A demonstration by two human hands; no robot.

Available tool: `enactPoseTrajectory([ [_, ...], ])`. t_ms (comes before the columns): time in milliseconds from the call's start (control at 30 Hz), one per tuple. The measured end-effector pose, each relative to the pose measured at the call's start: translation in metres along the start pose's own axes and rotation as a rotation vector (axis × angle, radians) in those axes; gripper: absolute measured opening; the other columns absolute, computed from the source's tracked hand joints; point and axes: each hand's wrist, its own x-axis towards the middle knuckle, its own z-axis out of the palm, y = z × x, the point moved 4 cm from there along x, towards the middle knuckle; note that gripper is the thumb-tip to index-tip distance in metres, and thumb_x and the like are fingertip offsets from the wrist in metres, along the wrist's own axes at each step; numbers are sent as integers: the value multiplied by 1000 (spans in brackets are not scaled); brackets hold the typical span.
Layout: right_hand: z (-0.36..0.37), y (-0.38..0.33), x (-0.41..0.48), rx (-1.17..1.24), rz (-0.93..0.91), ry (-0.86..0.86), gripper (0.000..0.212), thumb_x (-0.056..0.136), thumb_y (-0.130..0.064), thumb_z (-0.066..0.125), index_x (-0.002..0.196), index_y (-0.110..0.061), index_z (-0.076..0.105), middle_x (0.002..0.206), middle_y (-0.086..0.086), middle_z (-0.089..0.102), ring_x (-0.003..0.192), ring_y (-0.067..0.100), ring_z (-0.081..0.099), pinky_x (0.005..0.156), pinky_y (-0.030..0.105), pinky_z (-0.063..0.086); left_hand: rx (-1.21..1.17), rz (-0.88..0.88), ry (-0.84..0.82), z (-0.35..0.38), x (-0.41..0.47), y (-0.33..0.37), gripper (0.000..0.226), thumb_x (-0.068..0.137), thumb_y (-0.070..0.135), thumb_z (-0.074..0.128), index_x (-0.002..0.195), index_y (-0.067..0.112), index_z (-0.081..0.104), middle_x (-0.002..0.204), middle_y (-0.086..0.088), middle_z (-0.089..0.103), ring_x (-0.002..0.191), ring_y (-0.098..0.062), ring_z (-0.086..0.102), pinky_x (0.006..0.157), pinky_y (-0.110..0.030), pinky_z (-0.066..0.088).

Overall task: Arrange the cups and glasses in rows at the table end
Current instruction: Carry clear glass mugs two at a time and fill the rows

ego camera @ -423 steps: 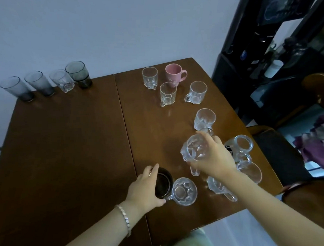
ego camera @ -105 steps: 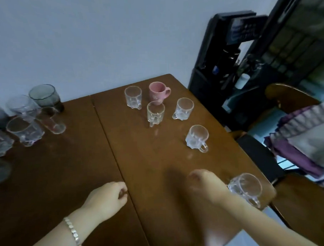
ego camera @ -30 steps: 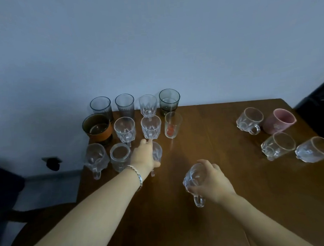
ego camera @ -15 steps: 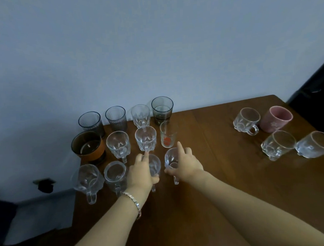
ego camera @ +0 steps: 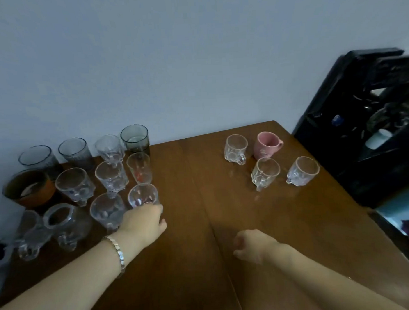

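Observation:
Cups and glasses stand in three rows at the left end of the brown table [ego camera: 202, 225]. The back row holds tall glasses, with a dark one [ego camera: 135, 139] at its right. A brown cup [ego camera: 28, 186] opens the middle row, and a small red-marked glass [ego camera: 138, 167] closes it. The near row is clear mugs. My left hand [ego camera: 143, 222] curls around the near side of the rightmost clear glass mug [ego camera: 143, 196]. My right hand [ego camera: 252, 248] hovers loosely closed over the table, holding nothing. A pink mug [ego camera: 266, 145] and three clear mugs [ego camera: 265, 173] stand at the far right.
A black appliance [ego camera: 361, 124] stands against the table's right edge. The blue-grey wall runs right behind the back row. A table seam [ego camera: 211, 225] runs between my two hands. Coloured cloth shows at the lower right, beyond the table.
My right hand let go of the mug it set at the right of the near row and drew back right. My left hand shifted from the neighbouring mug onto that one.

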Motion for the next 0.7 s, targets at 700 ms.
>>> enactPoseTrajectory([
  [700,-185,229,101,312,286,436,101,73,-61,66,148,-18,14,146,15,35,122,34,52,86,38,52,-217,-108,-60,14,38,251,29,95,32,46,118,21,59,100,3,63,92,-14,62,84,-27,52],
])
